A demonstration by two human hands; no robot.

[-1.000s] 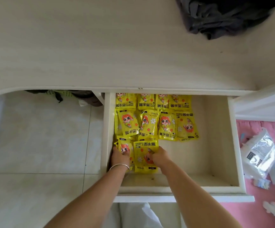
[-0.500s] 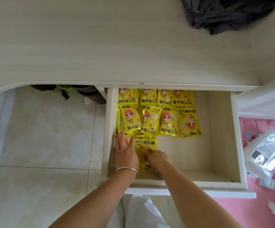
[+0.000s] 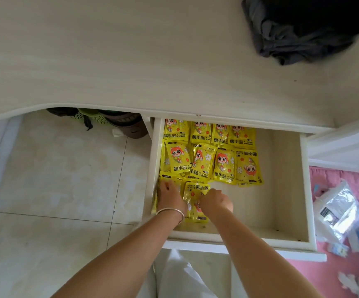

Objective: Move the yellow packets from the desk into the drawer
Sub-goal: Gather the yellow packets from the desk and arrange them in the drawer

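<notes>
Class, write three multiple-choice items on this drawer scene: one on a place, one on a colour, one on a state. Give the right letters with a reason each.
1. Where do the packets lie in the drawer?
A. on its left side
B. on its right side
C. spread evenly over its floor

2. What colour is the cloth on the desk?
A. white
B. dark grey
C. red

3. What is the left hand doing?
A. hanging clear of the drawer
B. gripping the drawer front
C. resting on packets

Answers:
1 A: the packets fill the left side, and the right side shows bare floor.
2 B: the crumpled cloth at the desk's far right is dark grey.
3 C: the left hand lies on the nearest packets by the left wall, while the right hand touches the packet beside it.
</notes>
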